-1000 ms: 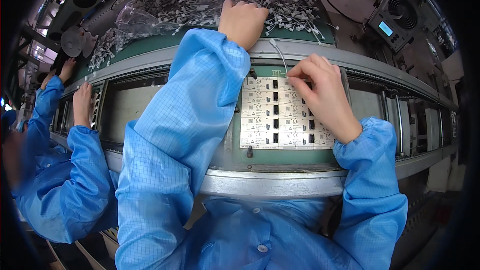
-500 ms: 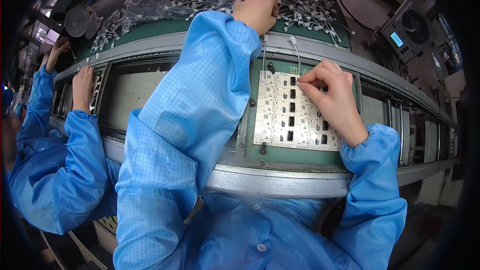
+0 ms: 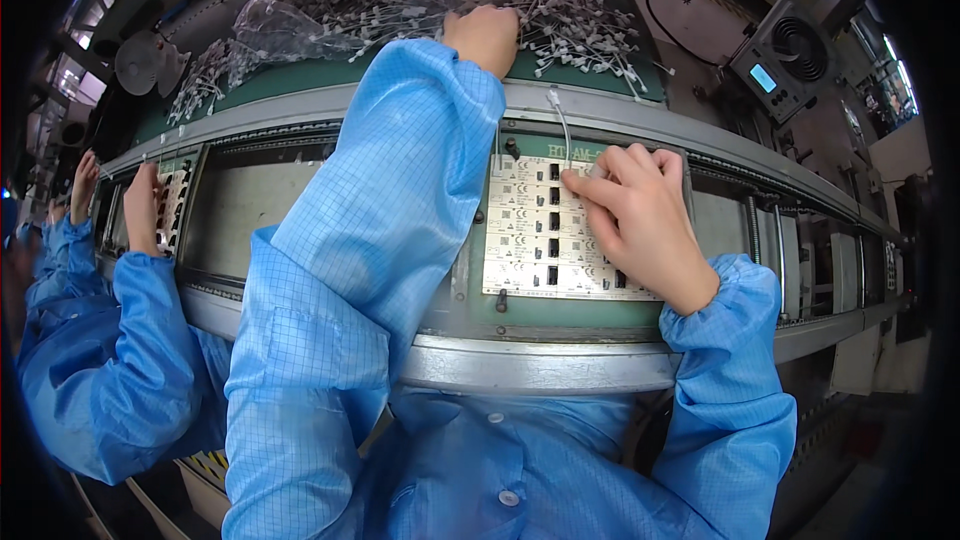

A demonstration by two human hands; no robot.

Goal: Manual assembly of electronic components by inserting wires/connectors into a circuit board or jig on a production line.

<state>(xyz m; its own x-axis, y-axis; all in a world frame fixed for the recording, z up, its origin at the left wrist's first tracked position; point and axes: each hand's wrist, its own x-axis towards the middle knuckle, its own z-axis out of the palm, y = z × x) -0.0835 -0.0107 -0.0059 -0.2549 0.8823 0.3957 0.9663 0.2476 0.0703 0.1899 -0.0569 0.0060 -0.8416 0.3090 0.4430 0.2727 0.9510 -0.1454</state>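
Observation:
My left hand [image 3: 484, 40] is at the near edge of a heap of thin cables with white plugs [image 3: 585, 25]. Its fingers are curled and mostly hidden behind the back of the hand; whatever they hold is out of sight. My right hand [image 3: 640, 215] has thumb and forefinger pinched at the lower end of a white-plugged cable [image 3: 562, 125], against a pale panel of circuit boards [image 3: 520, 250]. Black components stand in a row on that panel, which lies in a green carrier. The cable's upper plug rests on the metal rail.
A metal conveyor rail [image 3: 540, 365] runs along the near side, another [image 3: 620, 105] behind the panel. Clear plastic bags [image 3: 270, 30] lie on the heap. A device with a fan and lit display [image 3: 785, 55] stands right. To the left, a co-worker's hands [image 3: 142, 208] work at another panel.
The whole view has shifted, moving the scene slightly left. My hands keep nearly the same places; the right hand's outer fingers lift somewhat. The co-worker's farther hand has come down from the heap.

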